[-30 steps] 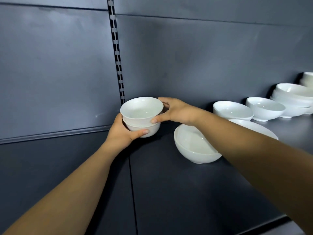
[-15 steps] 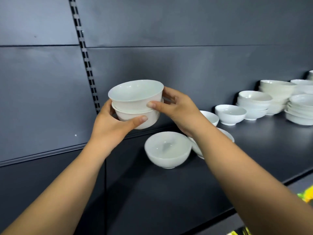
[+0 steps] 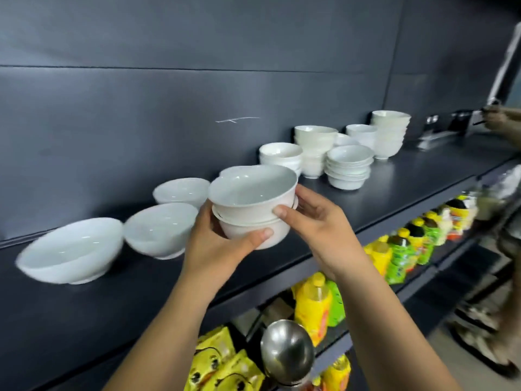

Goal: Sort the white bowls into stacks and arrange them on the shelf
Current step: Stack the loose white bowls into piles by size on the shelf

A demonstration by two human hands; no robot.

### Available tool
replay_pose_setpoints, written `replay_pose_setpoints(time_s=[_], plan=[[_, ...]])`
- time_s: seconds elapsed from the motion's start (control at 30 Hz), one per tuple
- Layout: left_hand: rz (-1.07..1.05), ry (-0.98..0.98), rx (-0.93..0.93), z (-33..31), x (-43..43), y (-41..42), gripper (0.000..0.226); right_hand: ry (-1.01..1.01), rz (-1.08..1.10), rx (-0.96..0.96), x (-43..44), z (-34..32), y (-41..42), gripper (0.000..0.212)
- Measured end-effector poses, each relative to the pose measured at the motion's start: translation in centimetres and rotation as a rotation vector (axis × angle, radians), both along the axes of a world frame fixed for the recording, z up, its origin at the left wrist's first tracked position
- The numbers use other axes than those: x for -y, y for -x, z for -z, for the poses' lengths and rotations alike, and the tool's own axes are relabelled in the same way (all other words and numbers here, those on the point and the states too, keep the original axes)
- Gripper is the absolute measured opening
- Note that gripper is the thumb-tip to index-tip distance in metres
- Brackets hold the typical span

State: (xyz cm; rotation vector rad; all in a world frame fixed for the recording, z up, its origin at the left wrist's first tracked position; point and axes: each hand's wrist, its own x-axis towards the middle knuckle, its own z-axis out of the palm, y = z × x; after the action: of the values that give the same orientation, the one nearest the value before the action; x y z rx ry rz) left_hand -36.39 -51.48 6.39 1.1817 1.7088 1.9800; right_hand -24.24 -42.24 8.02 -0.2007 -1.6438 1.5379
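Left hand (image 3: pixel 217 249), right hand (image 3: pixel 318 224), bowl stack (image 3: pixel 248 211) carried right

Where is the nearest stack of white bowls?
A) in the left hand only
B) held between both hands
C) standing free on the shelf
B: the left hand holds the small stack of white ceramic bowls from the left, and the right hand grips its right side.

Dark slate panel wall (image 3: pixel 197 38) backs a matching shelf (image 3: pixel 408 179); below, yellow and green bottles (image 3: pixel 400 252) crowd 4 o'clock, yellow packets (image 3: pixel 220 362) at 6.
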Motion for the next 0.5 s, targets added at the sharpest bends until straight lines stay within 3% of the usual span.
replay_pose_setpoints(time_s=[0.23,0.5], plan=[[0.119,0.095,0.027,2.1,-6.4,-6.3,0.075,0.045,0.064,-0.004,-5.6,2.4,-7.6,0.033],[0.235,0.13,0.048,2.7,-15.1,-8.9,0.066,0.071,0.131,0.044,-13.2,3.6,-10.7,0.039]])
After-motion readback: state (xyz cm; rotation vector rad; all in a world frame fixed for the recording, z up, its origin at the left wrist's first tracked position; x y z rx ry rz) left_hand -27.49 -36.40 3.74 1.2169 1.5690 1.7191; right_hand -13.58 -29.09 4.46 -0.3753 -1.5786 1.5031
